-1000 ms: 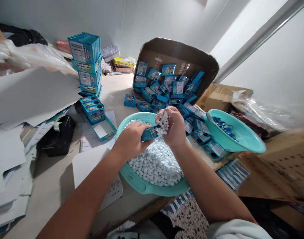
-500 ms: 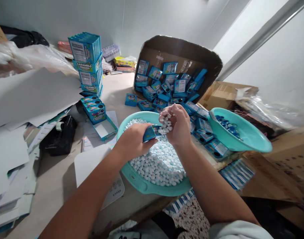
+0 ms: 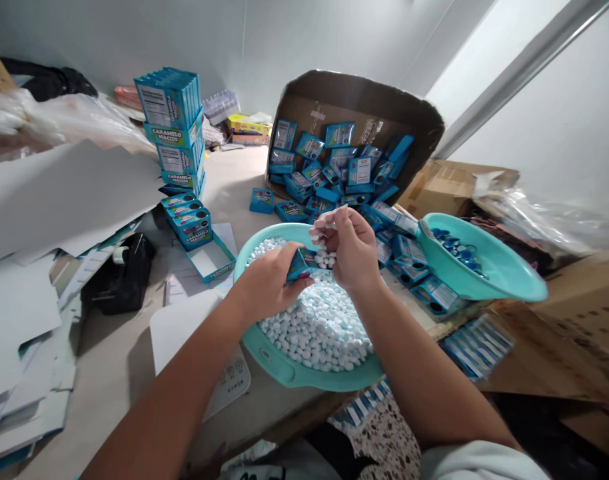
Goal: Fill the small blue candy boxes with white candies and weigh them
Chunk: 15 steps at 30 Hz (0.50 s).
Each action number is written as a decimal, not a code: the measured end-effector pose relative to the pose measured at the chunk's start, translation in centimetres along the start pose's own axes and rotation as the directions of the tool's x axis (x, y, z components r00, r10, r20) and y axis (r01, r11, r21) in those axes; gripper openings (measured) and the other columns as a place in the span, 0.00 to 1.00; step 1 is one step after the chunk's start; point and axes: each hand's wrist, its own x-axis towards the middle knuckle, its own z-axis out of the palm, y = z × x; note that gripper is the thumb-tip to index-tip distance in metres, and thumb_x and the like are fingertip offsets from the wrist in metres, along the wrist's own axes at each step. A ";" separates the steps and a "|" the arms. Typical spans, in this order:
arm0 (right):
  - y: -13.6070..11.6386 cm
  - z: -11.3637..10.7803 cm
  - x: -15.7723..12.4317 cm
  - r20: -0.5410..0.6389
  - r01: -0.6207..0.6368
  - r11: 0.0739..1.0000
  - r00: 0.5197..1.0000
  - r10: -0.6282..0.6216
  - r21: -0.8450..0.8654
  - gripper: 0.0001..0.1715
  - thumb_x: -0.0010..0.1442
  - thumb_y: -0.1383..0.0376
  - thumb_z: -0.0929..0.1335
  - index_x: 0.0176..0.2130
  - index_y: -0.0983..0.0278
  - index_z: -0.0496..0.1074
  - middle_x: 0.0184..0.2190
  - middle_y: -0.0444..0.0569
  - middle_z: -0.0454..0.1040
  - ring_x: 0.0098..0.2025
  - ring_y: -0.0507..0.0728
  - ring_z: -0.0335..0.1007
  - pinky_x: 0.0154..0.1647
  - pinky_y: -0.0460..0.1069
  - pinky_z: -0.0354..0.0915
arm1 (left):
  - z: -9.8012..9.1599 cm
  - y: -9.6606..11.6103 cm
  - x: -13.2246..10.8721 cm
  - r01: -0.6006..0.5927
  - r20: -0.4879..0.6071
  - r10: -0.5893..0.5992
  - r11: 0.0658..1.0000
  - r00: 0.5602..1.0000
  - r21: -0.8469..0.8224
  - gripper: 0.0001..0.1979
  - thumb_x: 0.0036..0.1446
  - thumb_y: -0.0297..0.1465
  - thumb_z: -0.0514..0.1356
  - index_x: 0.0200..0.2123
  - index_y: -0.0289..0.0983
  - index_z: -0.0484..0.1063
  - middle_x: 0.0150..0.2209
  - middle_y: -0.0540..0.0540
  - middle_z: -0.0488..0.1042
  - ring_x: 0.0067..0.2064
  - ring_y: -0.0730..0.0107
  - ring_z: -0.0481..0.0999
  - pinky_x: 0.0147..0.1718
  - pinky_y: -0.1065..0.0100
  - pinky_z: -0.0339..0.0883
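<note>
My left hand [image 3: 267, 283] is closed around a small blue box [image 3: 298, 265], tilted over a turquoise basin [image 3: 279, 367]. White candies [image 3: 317, 327] fill much of that basin. Against the mouth of the box, my right hand [image 3: 352, 250] has its fingers curled round a clump of white candies [image 3: 325, 259]. Some of these candies lie between the palm and the box opening. Both hands are above the basin.
Behind the basin a tipped cardboard box [image 3: 354, 87] spills blue boxes. A second turquoise basin [image 3: 504, 273] holds blue pieces at right. Stacked blue packs [image 3: 172, 147], a black tape dispenser [image 3: 122, 273] and a white scale [image 3: 184, 327] are at left.
Fewer candies show in my right hand, which has shifted slightly left and turned over the box. My left hand keeps its hold on the box, nearly in place.
</note>
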 end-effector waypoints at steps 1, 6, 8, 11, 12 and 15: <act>-0.1 -0.1 0.1 -0.006 -0.026 1.000 1.000 0.026 0.008 0.29 0.52 0.40 0.75 0.28 0.60 0.68 0.26 0.40 0.71 0.26 0.48 0.68 0.28 0.44 0.67 | 0.0 0.0 0.0 -0.005 0.005 0.005 1.000 1.000 -0.007 0.22 0.63 0.37 0.61 0.57 0.36 0.65 0.43 0.39 0.79 0.47 0.49 0.79 0.45 0.55 0.72; -0.5 -0.2 0.2 -0.022 -0.065 0.997 0.998 0.066 0.045 0.30 0.49 0.39 0.76 0.28 0.61 0.68 0.26 0.40 0.71 0.26 0.48 0.68 0.27 0.43 0.66 | -0.2 0.1 0.0 -0.007 -0.006 0.007 0.997 1.000 -0.083 0.20 0.63 0.37 0.62 0.56 0.39 0.66 0.44 0.42 0.79 0.47 0.53 0.79 0.44 0.58 0.72; -0.6 -0.2 0.2 -0.009 -0.052 0.997 0.999 0.053 0.064 0.31 0.49 0.39 0.76 0.28 0.61 0.69 0.26 0.40 0.71 0.26 0.47 0.68 0.27 0.43 0.67 | -0.3 0.1 0.0 0.018 -0.028 -0.022 0.990 0.999 -0.139 0.20 0.63 0.38 0.62 0.56 0.39 0.66 0.44 0.43 0.79 0.46 0.56 0.79 0.43 0.61 0.72; -0.6 -0.1 0.0 0.017 -0.048 0.996 0.999 0.046 0.076 0.31 0.49 0.38 0.76 0.27 0.61 0.69 0.26 0.40 0.71 0.26 0.47 0.67 0.28 0.44 0.68 | -0.4 0.2 0.0 0.020 -0.061 -0.034 0.978 0.998 -0.206 0.20 0.62 0.38 0.62 0.55 0.40 0.66 0.44 0.44 0.79 0.44 0.58 0.79 0.43 0.62 0.71; -0.6 -0.1 0.0 0.025 -0.046 0.996 0.999 0.044 0.078 0.31 0.49 0.38 0.76 0.27 0.61 0.69 0.26 0.40 0.71 0.26 0.47 0.68 0.29 0.44 0.68 | -0.5 0.2 0.0 0.017 -0.064 -0.032 0.975 0.997 -0.221 0.20 0.62 0.37 0.62 0.55 0.40 0.66 0.44 0.45 0.79 0.44 0.58 0.79 0.43 0.62 0.71; -0.3 -0.1 0.0 0.045 -0.043 0.996 0.998 0.039 0.073 0.31 0.49 0.38 0.76 0.28 0.61 0.70 0.26 0.40 0.72 0.26 0.48 0.68 0.30 0.45 0.70 | -0.5 0.2 0.0 0.027 -0.045 -0.039 0.970 0.998 -0.241 0.20 0.62 0.38 0.62 0.55 0.40 0.65 0.42 0.45 0.79 0.42 0.57 0.79 0.41 0.62 0.70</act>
